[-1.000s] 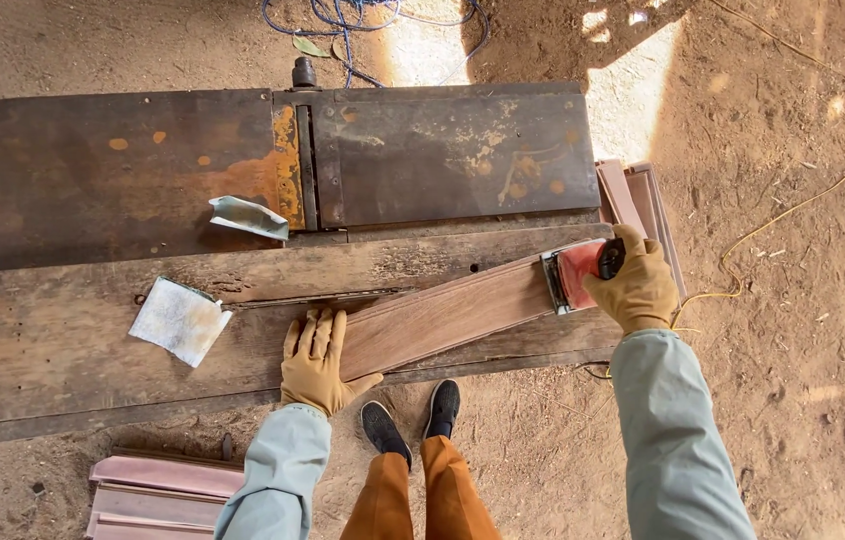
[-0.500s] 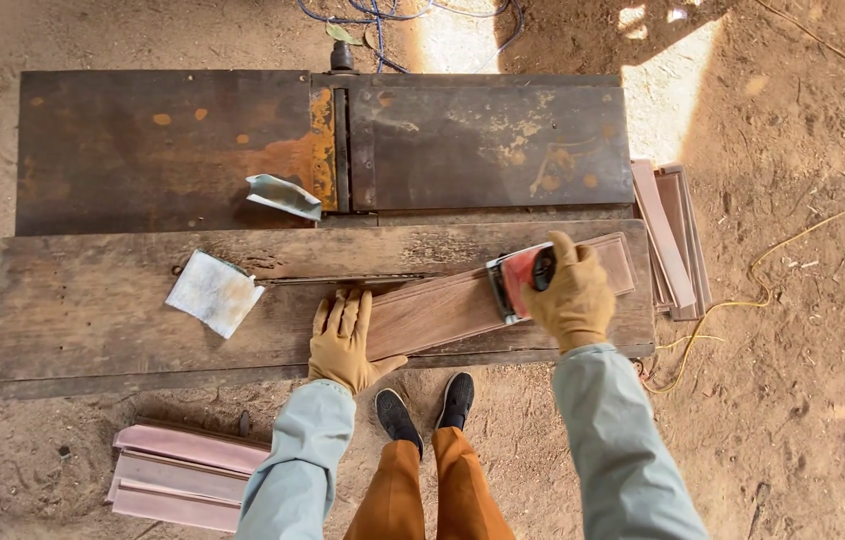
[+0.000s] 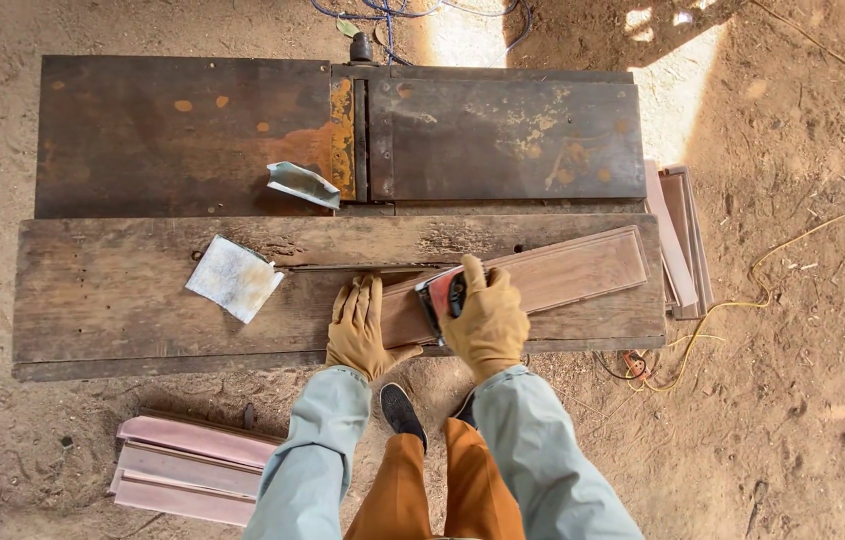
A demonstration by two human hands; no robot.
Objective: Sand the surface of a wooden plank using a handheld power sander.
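A long reddish-brown moulded wood strip (image 3: 563, 275) lies slanted on a weathered plank bench (image 3: 123, 310). My left hand (image 3: 361, 330), in a tan glove, presses flat on the strip's near left end. My right hand (image 3: 491, 318), also gloved, grips a red and silver power sander (image 3: 440, 294) that rests on the strip just right of my left hand. The two hands are close together. My legs in orange trousers and dark shoes stand below the bench.
Two sheets of sandpaper lie on the bench, one pale sheet (image 3: 234, 278) and one folded sheet (image 3: 303, 184). A rusty metal machine bed (image 3: 503, 135) sits behind. Stacks of pinkish strips lie at lower left (image 3: 193, 470) and at right (image 3: 681, 240). A yellow cord (image 3: 773, 250) and a blue cable (image 3: 413, 10) lie on the dirt floor.
My right hand has slid the sander leftward along the strip, from its far right end to near my left hand. The left hand stays pressed on the strip. The view shifted slightly.
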